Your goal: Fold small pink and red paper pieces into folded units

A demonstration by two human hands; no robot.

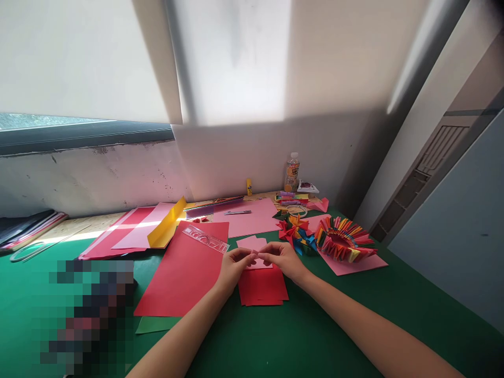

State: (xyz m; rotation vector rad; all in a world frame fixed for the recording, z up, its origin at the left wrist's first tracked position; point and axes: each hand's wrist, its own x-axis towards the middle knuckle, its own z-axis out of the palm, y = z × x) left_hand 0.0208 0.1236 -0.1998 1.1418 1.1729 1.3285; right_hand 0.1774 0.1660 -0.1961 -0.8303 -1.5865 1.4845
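Observation:
My left hand [237, 263] and my right hand [283, 258] meet fingertip to fingertip over the middle of the table. Both are closed in a pinch on a small piece of pink paper, mostly hidden by the fingers. Beneath them lie cut pink paper pieces [252, 242], partly covering a stack of red paper rectangles [263, 287]. Left of my left hand, a clear stencil ruler [205, 239] rests on a large red sheet [181, 278]. Near my right hand are several folded paper stars [293, 229] in red, yellow and blue.
A ring of folded coloured paper [344, 241] sits on a pink sheet [346, 266] at the right. A pink sheet with a utility knife [237, 212], a glue stick [249, 187] and a bottle [292, 173] are farther back. Yellow card [167, 226] lies left.

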